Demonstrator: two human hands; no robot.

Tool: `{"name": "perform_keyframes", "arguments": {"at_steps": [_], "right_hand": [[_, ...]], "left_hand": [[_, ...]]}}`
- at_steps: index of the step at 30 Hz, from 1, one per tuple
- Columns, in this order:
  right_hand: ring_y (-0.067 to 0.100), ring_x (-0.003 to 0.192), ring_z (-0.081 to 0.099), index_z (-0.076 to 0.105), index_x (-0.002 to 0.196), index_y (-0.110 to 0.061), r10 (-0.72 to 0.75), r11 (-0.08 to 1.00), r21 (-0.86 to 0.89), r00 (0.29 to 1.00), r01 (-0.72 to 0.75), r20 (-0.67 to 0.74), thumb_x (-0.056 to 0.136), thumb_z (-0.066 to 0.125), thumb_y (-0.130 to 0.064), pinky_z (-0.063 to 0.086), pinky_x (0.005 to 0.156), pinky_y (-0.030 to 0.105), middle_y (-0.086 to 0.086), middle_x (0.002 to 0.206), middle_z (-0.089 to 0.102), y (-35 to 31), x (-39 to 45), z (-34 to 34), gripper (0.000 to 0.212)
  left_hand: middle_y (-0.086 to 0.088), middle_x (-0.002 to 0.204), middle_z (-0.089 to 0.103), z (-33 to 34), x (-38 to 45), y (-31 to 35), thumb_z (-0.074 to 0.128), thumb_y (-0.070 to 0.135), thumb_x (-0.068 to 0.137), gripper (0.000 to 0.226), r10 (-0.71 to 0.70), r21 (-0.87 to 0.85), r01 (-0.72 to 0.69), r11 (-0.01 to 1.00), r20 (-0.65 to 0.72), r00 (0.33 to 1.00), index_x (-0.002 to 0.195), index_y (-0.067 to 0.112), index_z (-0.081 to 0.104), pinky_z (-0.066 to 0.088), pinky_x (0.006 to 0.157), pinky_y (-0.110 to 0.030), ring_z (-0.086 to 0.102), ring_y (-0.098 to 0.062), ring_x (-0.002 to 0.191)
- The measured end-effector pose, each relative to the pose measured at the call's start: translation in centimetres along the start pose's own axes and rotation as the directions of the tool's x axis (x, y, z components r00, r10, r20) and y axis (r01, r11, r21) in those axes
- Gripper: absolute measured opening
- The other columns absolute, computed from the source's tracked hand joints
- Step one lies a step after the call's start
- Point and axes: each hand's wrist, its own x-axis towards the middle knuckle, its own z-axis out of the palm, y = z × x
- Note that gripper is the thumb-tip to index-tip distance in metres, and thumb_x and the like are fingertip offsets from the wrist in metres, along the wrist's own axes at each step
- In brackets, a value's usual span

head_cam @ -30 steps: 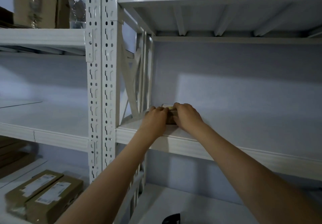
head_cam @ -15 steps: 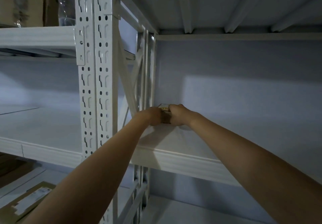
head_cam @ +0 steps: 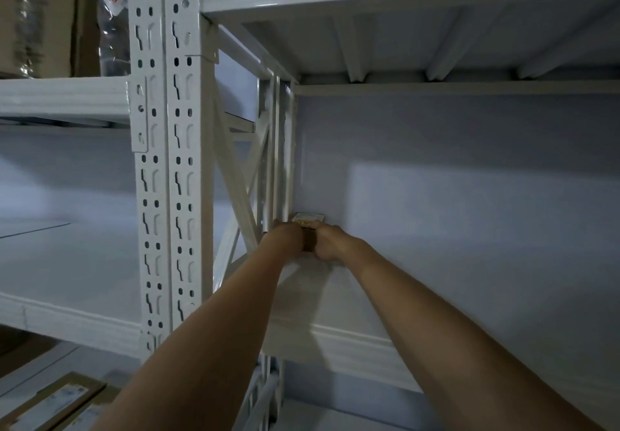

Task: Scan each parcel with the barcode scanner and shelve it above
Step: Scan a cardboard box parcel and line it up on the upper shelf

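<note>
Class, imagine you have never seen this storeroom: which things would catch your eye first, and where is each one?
First, the two bare arms reaching up, the left hand and right hand holding a small brown cardboard parcel at the back left corner of the white metal shelf. Next, the white perforated steel upright left of centre. Last, the large brown cardboard box on the upper left shelf.

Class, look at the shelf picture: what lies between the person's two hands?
In the head view, a small brown parcel sits between the left hand and right hand, pushed into the shelf's back left corner.
</note>
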Motion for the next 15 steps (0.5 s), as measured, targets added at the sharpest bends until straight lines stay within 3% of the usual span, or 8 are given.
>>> {"name": "perform_keyframes", "arguments": {"at_steps": [2, 5, 9, 13, 15], "right_hand": [[0.027, 0.135, 0.046, 0.031, 0.155, -0.019, 0.037, 0.998, -0.061, 0.998, -0.035, 0.046, 0.098, 0.056, -0.019, 0.034, 0.113, 0.027, 0.009, 0.152, 0.043, -0.1, 0.7, 0.5, 0.062], [0.024, 0.135, 0.045, 0.033, 0.153, -0.016, 0.058, 0.995, -0.080, 0.998, -0.059, -0.017, 0.100, 0.054, -0.026, 0.031, 0.112, 0.024, 0.008, 0.152, 0.042, -0.8, 1.6, 0.9, 0.057], [0.025, 0.138, 0.042, 0.036, 0.149, -0.007, 0.067, 0.990, -0.126, 0.998, -0.069, -0.019, 0.103, 0.049, -0.026, 0.027, 0.118, 0.026, 0.013, 0.152, 0.041, -1.4, 3.0, 1.1, 0.051], [0.026, 0.137, 0.043, 0.026, 0.155, -0.013, 0.025, 0.979, -0.204, 1.000, -0.027, -0.008, 0.096, 0.060, -0.030, 0.031, 0.117, 0.028, 0.011, 0.155, 0.037, -1.2, 2.9, 0.9, 0.070], [0.028, 0.135, 0.045, 0.019, 0.157, -0.014, 0.028, 0.980, -0.198, 1.000, -0.028, 0.001, 0.095, 0.061, -0.025, 0.036, 0.113, 0.029, 0.013, 0.155, 0.035, -0.9, 2.7, 0.8, 0.076]], "left_hand": [[-0.011, 0.157, 0.026, 0.9, 0.3, -0.1, 0.039, 0.015, 0.103, 0.051, -0.014, -0.068, 0.016, 0.998, 0.022, 1.000, 0.151, 0.005, 0.026, 0.025, 0.119, -0.042, 0.027, -0.030, 0.144], [-0.014, 0.158, 0.020, 1.8, 1.3, -0.4, 0.039, 0.008, 0.100, 0.057, 0.002, -0.141, -0.002, 0.990, 0.003, 1.000, 0.153, 0.004, 0.018, 0.035, 0.113, -0.047, 0.030, -0.036, 0.141], [-0.020, 0.156, 0.023, 2.5, 2.2, -0.9, 0.038, 0.007, 0.100, 0.052, 0.040, -0.176, -0.046, 0.983, -0.043, 0.998, 0.151, 0.002, 0.026, 0.035, 0.112, -0.050, 0.029, -0.038, 0.140], [-0.020, 0.153, 0.031, 3.3, 3.0, -1.2, 0.036, 0.010, 0.101, 0.047, 0.021, -0.214, -0.042, 0.976, -0.103, 0.994, 0.147, 0.000, 0.034, 0.029, 0.116, -0.045, 0.031, -0.036, 0.141], [-0.021, 0.156, 0.024, 3.3, 2.9, -1.0, 0.037, 0.011, 0.100, 0.051, 0.044, -0.213, -0.067, 0.975, -0.112, 0.993, 0.150, 0.001, 0.028, 0.030, 0.115, -0.047, 0.029, -0.039, 0.141]]}}
